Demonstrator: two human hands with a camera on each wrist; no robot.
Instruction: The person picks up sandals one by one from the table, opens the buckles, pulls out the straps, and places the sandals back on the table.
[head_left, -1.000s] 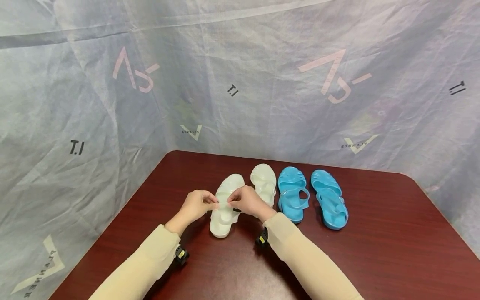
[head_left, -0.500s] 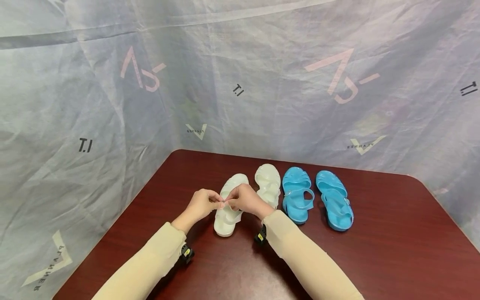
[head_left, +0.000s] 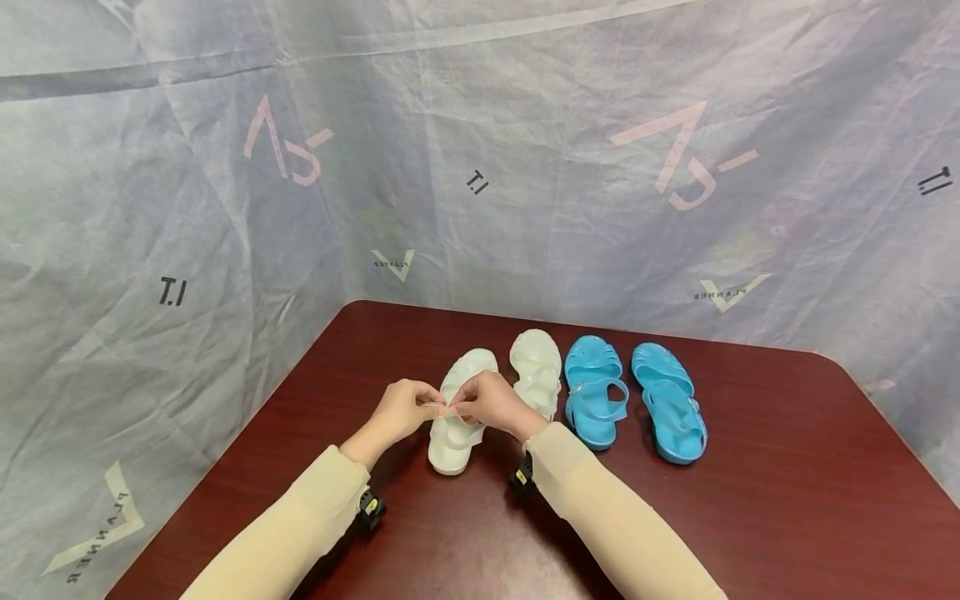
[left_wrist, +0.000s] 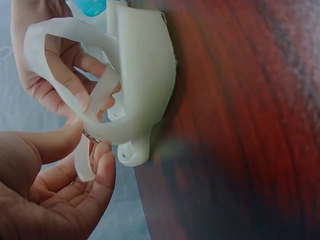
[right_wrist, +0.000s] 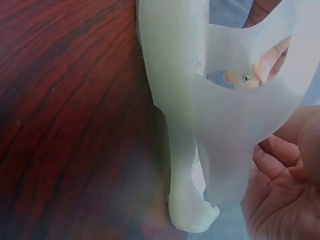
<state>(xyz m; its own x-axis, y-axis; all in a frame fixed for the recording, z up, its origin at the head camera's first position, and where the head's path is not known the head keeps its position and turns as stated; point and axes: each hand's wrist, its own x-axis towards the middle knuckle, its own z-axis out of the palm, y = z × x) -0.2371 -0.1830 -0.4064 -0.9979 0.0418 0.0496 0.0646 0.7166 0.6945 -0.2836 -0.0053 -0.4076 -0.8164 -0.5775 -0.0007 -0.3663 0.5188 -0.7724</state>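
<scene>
On the reddish-brown wooden counter (head_left: 442, 542), the fingers of the left hand (head_left: 402, 410) and right hand (head_left: 491, 398) pinch the strap (left_wrist: 60, 80) of the left-hand glossy white plastic sandal (head_left: 450, 456) by its buckle (left_wrist: 90, 136); threading seems part-done, fastening unconfirmed.

White sandal (head_left: 456, 433) partly covered by the right hand (head_left: 491, 400), metal buckle (left_wrist: 91, 137) half hidden by the left hand (left_wrist: 55, 192), sleeves (head_left: 277, 533) and table (head_left: 795, 475) cut off by the head view's bottom edge
</scene>
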